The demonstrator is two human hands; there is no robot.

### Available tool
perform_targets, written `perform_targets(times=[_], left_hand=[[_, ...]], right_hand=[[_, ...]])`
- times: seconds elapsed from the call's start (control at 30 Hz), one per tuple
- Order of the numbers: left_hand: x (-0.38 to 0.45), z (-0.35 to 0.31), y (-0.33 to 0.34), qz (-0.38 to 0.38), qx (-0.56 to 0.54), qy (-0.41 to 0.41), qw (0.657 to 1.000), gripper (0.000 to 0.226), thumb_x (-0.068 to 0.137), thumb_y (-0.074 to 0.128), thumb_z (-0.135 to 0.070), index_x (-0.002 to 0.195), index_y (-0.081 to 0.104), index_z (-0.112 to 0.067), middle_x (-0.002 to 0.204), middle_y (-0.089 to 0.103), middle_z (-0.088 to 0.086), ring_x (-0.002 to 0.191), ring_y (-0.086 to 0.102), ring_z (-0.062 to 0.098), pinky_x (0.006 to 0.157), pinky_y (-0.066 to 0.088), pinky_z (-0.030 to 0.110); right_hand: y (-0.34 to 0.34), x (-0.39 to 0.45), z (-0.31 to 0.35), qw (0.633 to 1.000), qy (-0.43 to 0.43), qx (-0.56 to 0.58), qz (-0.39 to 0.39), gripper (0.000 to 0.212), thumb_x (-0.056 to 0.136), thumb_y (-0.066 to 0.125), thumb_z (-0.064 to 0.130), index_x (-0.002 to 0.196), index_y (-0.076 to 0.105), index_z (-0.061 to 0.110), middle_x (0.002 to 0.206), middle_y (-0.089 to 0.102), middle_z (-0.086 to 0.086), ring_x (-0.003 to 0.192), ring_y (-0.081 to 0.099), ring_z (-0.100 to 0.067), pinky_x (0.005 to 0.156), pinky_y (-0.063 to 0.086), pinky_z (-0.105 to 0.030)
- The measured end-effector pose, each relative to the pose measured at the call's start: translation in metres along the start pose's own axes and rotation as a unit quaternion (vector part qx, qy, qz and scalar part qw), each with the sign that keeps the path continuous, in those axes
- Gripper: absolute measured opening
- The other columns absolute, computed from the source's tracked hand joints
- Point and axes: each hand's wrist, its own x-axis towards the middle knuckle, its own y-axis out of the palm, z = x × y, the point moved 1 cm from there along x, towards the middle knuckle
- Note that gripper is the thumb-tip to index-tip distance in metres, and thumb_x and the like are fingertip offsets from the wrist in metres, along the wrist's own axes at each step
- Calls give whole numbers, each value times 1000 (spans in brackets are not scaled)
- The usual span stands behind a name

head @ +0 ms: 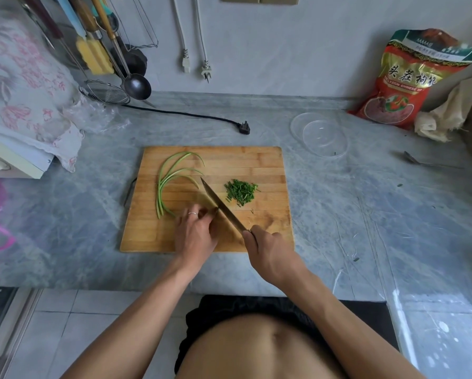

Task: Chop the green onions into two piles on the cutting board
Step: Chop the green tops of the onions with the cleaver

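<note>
I have the knife gripped in my right hand, fingers wrapped round the handle, with the blade slanting up and left across the cutting board so its tip sits between the uncut green onions and the chopped pile. My left hand rests on the board right against the flat of the blade, fingers curled in; whether they are pinching anything I cannot tell, since the blade and the knuckles hide the tips. That closeness is my main worry: if the blade comes down or slides left while those fingers are tucked beside it, I judge a nick on a fingertip is likely. The long stalks lie curved at the board's left side, their cut ends near my left hand, and only one pile exists so far, on the right half. A careless sweep of the blade could scatter that pile or push bits over the right edge, which is not far from it. The stalks could also roll off the left edge if I drag them badly. For room, the near right corner and the far strip of the board are bare, while a clear bowl and a black plug sit on the counter beyond it.
</note>
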Motion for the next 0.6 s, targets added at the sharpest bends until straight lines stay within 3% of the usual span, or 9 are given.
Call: perform_targets(times=[0.27,0.47,0.6], left_hand=[[-1,-2,-2,23,34,5,999,50,65,81,-15,114,72,-20,106,59,11,96,54,34,79,42,42],[-9,0,3,17,42,8,999,44,68,81,-20,111,72,-16,112,62,12,100,55,34,82,45,45],[-8,1,6,11,36,11,999,44,68,81,-21,110,72,-15,113,61,12,101,54,34,83,46,44]], right_hand=[[2,-7,0,1000,7,-28,8,33,103,31,40,82,38,16,55,40,-7,42,30,-23,41,19,-30],[3,-10,7,989,-12,-148,31,33,104,24,41,101,41,12,57,35,-2,44,29,-22,41,20,-31],[2,-9,7,986,-16,-159,37,33,104,25,41,102,41,12,56,35,-1,44,29,-21,40,20,-31]])
